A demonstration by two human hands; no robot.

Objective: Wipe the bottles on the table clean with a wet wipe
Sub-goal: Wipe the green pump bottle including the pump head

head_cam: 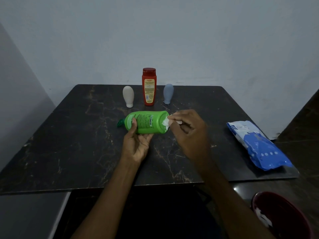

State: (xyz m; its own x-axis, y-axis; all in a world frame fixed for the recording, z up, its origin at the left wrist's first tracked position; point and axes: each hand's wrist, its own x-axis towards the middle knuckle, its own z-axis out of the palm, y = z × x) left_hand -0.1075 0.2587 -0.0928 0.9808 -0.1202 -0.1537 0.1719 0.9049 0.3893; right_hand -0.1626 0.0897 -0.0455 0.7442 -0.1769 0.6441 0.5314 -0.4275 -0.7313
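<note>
My left hand [136,144] grips a green bottle [148,122] from below, thumb over its label. The bottle lies sideways above the dark table [69,144], green cap pointing left. My right hand [188,133] pinches a white wet wipe [166,121] and presses it against the bottle's base on the right end. Behind stand a red bottle [149,87], a beige bottle [128,96] to its left and a grey-blue bottle [168,93] to its right.
A blue and white pack of wet wipes [257,145] lies at the table's right edge. A dark red bin [283,216] with white used wipes inside sits on the floor at the lower right. A pale wall rises behind the table.
</note>
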